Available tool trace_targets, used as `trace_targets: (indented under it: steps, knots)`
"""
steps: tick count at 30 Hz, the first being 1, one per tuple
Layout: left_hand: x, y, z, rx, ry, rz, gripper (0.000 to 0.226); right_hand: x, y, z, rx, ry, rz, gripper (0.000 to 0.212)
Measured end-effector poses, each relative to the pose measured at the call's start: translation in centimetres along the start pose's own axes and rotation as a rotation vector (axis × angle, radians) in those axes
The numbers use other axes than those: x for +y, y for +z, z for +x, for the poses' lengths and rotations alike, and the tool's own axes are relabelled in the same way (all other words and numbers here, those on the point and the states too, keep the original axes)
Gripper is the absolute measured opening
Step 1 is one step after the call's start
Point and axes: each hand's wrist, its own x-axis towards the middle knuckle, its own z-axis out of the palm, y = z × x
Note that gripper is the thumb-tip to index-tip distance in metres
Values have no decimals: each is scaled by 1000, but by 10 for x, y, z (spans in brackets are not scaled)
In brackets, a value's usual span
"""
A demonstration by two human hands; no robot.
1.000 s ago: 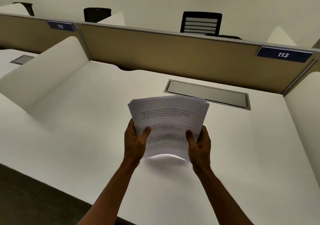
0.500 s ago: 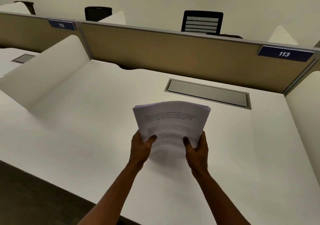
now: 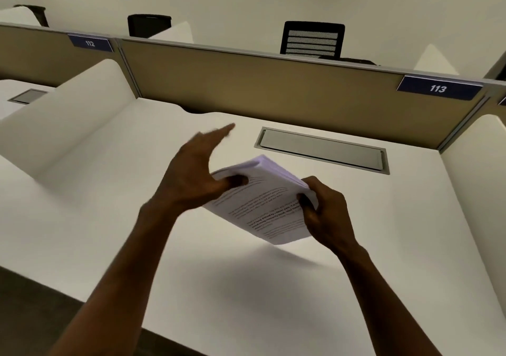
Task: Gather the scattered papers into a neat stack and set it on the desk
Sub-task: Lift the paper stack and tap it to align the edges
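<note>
A stack of printed white papers [image 3: 262,205] hangs in the air above the white desk [image 3: 109,219], turned at an angle with one corner pointing down. My right hand [image 3: 325,213] grips its right edge, thumb on the top sheet. My left hand [image 3: 197,175] is at the stack's left corner with the thumb resting on the top sheet and the fingers stretched out and apart, pointing away from me. The sheets' edges look roughly aligned. A soft shadow of the stack falls on the desk below it.
A grey cable hatch [image 3: 323,150] is set into the desk behind the stack. A tan partition [image 3: 273,87] with a blue label 113 [image 3: 438,89] closes the back. White side dividers [image 3: 68,120] flank the desk. Black chairs [image 3: 312,39] stand beyond.
The stack has turned from upright and facing me to a tilted, diagonal position and lifted. My left hand has let go of its bottom edge and spread its fingers at the left corner.
</note>
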Motion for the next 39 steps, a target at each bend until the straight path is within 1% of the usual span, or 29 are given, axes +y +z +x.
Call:
trace_targets:
  steps: [1,2,3,5,6,7,8,9,10,11,12,13,14,15,16,18,20,22,24,28,31,34,37,39]
  knots:
    - [2,-4,6,-133,-9,-40,71,-6,-4,4,-26,-28,-39,19]
    - [3,-4,8,-233,-34,-85,53,-10,-7,7,-50,-47,-66,19]
    - [2,0,7,-276,-55,-136,35,-13,-10,10,-71,-59,-85,20]
    - [-5,11,-2,-201,-69,-258,9,-10,-19,11,-79,-57,-106,27]
    - [-12,16,-10,-142,-87,-319,11,-4,-25,10,-49,-28,-105,36]
    - [-22,22,-19,-90,-126,-378,18,5,-31,7,3,27,-89,51]
    - [-31,27,-27,-44,-188,-436,17,15,-37,3,60,119,-37,69]
    - [-40,31,-35,-7,-256,-515,8,24,-41,-3,89,250,69,85]
    - [-48,35,-43,17,-314,-604,3,31,-42,-9,77,378,246,95]
    - [-54,41,-49,32,-349,-697,10,38,-39,-16,27,452,462,96]
    - [-57,46,-54,33,-377,-782,15,43,-34,-22,-51,475,657,90]
    - [-59,51,-57,33,-391,-838,19,46,-28,-29,-122,475,770,80]
    - [-61,57,-59,29,-397,-879,23,47,-21,-33,-166,465,815,66]
    - [-63,62,-60,27,-403,-909,24,46,-16,-37,-165,460,822,53]
    - [-65,67,-61,31,-415,-936,25,46,-11,-38,-130,464,822,44]
    - [-71,76,-64,46,-433,-982,24,49,-5,-40,-46,464,805,36]
    - [-79,87,-70,49,-461,-1008,24,57,3,-43,-28,469,787,31]
    - [-85,101,-80,29,-500,-996,22,67,14,-53,-48,512,761,29]
    - [-88,119,-89,4,-547,-981,21,78,26,-66,-70,567,716,32]
    - [-87,133,-91,31,-602,-963,22,91,34,-76,-40,619,666,29]
    - [-89,126,-84,49,-576,-962,25,89,28,-69,-11,593,638,28]
    - [-93,123,-83,41,-540,-987,30,85,26,-64,-7,539,609,32]
    - [-93,130,-87,20,-573,-990,29,86,35,-69,8,587,629,37]
    - [-91,134,-87,34,-590,-965,24,85,40,-70,50,622,669,33]
